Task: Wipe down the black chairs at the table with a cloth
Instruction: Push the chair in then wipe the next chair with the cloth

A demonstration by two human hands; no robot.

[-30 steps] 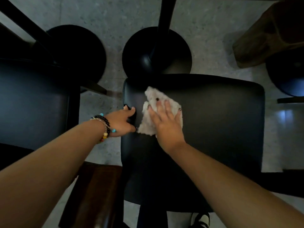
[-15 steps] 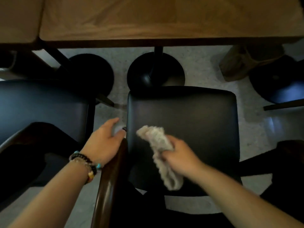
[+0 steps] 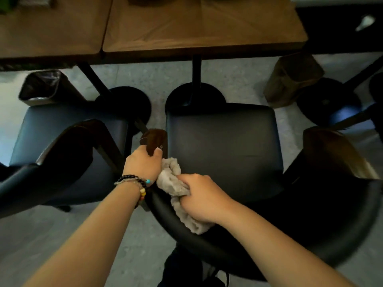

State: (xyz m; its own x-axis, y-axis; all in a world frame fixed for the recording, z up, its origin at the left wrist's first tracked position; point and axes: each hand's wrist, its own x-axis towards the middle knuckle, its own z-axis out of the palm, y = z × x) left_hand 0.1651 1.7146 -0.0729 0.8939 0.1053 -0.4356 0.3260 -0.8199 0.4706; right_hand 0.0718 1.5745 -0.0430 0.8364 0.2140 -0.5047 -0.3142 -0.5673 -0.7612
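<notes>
Cloth point(image 3: 176, 189) bunched in my right hand point(image 3: 202, 200), pressed on the padded back rim of the middle chair point(image 3: 226, 154), left end near the armrest point(image 3: 154, 139). My left hand point(image 3: 143, 164) grips that armrest, fingers curled over it. Risks, as I judge: the wadded cloth wipes only a thin strip, its loose tail could snag at the armrest joint, and the chair may shift if I pull. Second chair point(image 3: 62, 139) just left. Wooden table point(image 3: 186, 27) ahead on black pedestal bases, grey speckled floor, bin point(image 3: 43, 85) far left.

The right hand point(image 3: 204, 198) grips a crumpled grey cloth point(image 3: 176, 188) on the black padded chair's point(image 3: 224, 150) curved backrest; the left hand point(image 3: 143, 163) grips its dark wooden armrest point(image 3: 154, 138).
</notes>
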